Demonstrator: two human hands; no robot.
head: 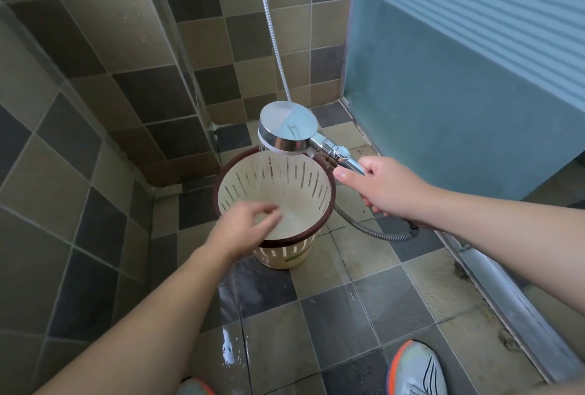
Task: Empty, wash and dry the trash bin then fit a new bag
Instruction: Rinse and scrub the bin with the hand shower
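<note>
Tiled shower floor [332, 315] carries the emptied bin [274, 201], mid-wash: right hand [389, 188] grips the spraying showerhead [286, 127], left hand [250, 223] reaches inside, fingers loosely spread. Drying and bagging remain.

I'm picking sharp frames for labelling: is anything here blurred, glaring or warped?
Head view: the left hand over the bin is motion-blurred; the right hand and shower head are sharp, its chrome mirroring the surroundings; wide-angle distortion bends the tile lines at the edges.
</note>
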